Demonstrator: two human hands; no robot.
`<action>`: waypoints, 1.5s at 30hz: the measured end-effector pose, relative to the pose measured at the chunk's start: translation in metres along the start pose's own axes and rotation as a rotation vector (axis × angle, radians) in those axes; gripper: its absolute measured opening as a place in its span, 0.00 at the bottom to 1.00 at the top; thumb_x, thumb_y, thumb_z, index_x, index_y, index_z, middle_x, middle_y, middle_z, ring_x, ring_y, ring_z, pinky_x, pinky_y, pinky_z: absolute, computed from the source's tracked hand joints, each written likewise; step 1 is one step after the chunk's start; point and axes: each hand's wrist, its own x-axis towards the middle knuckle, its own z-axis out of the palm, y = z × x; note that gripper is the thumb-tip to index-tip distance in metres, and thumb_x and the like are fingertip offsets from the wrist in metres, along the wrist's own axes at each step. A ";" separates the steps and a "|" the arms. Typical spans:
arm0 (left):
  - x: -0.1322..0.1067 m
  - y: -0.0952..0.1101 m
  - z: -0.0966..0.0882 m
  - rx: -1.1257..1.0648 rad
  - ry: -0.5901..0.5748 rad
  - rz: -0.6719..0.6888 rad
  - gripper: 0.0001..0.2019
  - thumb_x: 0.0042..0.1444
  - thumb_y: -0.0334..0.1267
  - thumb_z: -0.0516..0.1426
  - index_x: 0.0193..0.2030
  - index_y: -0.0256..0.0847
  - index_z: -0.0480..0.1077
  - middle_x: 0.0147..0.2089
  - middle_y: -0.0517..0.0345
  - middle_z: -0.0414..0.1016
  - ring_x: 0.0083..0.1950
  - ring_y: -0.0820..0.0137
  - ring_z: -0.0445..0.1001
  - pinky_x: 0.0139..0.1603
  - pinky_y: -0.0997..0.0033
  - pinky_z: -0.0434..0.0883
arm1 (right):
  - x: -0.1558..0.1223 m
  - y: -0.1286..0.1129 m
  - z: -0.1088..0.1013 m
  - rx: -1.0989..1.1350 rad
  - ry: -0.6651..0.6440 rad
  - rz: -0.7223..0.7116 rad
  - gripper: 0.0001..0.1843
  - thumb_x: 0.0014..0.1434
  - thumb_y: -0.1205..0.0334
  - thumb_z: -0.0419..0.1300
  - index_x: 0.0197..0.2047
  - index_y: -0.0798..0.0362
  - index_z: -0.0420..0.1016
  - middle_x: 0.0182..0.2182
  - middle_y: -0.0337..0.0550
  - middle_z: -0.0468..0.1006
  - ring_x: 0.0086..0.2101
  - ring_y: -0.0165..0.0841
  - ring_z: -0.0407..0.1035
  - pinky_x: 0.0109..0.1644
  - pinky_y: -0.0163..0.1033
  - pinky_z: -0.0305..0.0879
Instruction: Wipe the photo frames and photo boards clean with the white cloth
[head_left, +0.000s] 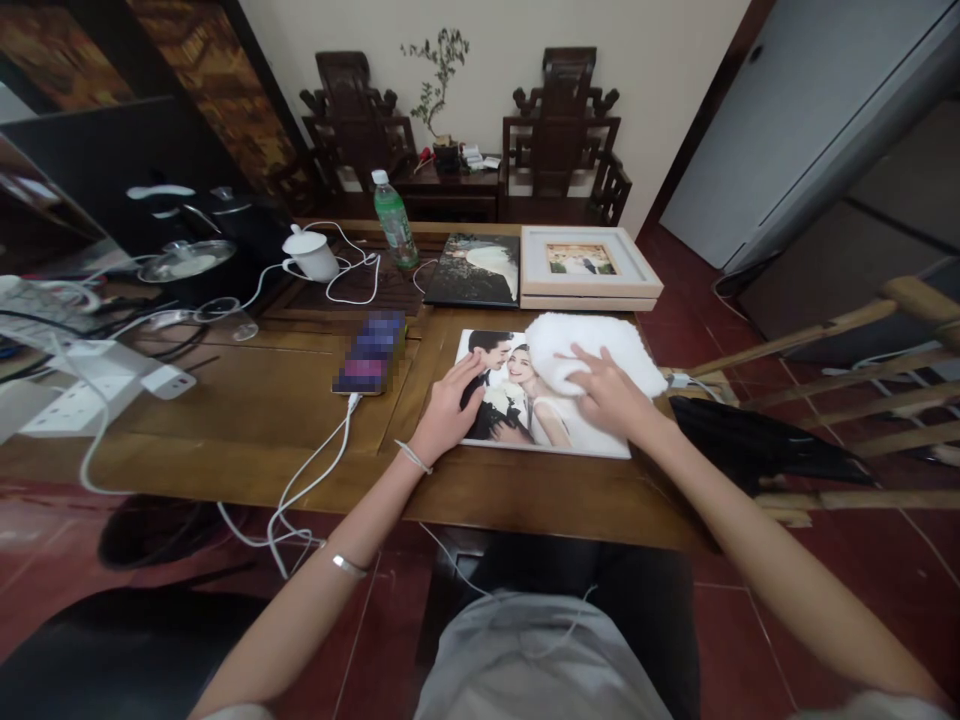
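Note:
A flat photo panel (pixel 504 410) with a printed wedding portrait lies near the front edge of the wooden table. My left hand (pixel 451 402) rests on its left side, fingers stretched out and holding nothing. Over the panel's upper right corner is a fluffy white plush cloth (pixel 630 350), reaching past the panel's edge. My right hand (pixel 606 392) grips this cloth, with its fingers spread over the top and pressed into a fold. The cloth hides part of the portrait.
Behind the panel sit a dark photo panel (pixel 469 275) and stacked light wooden frames (pixel 592 300). A green bottle (pixel 396 222), lidded white cup (pixel 311 256) and charging phone (pixel 369 352) stand or lie leftward. Cables surround a power strip (pixel 82 385). A wooden rack (pixel 825 400) stands right.

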 end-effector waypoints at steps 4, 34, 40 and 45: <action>-0.001 -0.001 0.000 -0.001 -0.005 0.002 0.18 0.61 0.33 0.50 0.58 0.37 0.66 0.65 0.47 0.62 0.68 0.65 0.58 0.68 0.55 0.57 | 0.027 0.013 0.001 -0.054 0.014 0.075 0.28 0.48 0.80 0.47 0.51 0.60 0.73 0.56 0.59 0.70 0.63 0.48 0.51 0.62 0.65 0.47; 0.000 0.001 0.000 -0.008 0.003 0.003 0.18 0.62 0.34 0.50 0.58 0.40 0.66 0.65 0.49 0.63 0.68 0.65 0.58 0.68 0.52 0.57 | 0.045 0.003 0.002 0.006 0.024 0.052 0.28 0.48 0.81 0.46 0.49 0.59 0.74 0.51 0.56 0.75 0.62 0.46 0.53 0.63 0.64 0.48; 0.000 0.001 0.001 -0.002 0.009 -0.009 0.18 0.61 0.33 0.50 0.57 0.41 0.67 0.65 0.50 0.63 0.68 0.65 0.58 0.68 0.52 0.57 | -0.015 -0.047 0.003 -0.019 -0.017 -0.049 0.22 0.47 0.79 0.50 0.40 0.55 0.78 0.60 0.52 0.66 0.63 0.52 0.50 0.62 0.70 0.45; 0.001 0.001 0.002 -0.016 0.006 -0.018 0.18 0.61 0.33 0.50 0.57 0.39 0.67 0.65 0.49 0.63 0.68 0.64 0.58 0.68 0.53 0.56 | -0.073 -0.088 -0.005 0.042 -0.023 -0.179 0.21 0.42 0.81 0.50 0.33 0.55 0.78 0.61 0.50 0.65 0.63 0.55 0.49 0.61 0.72 0.46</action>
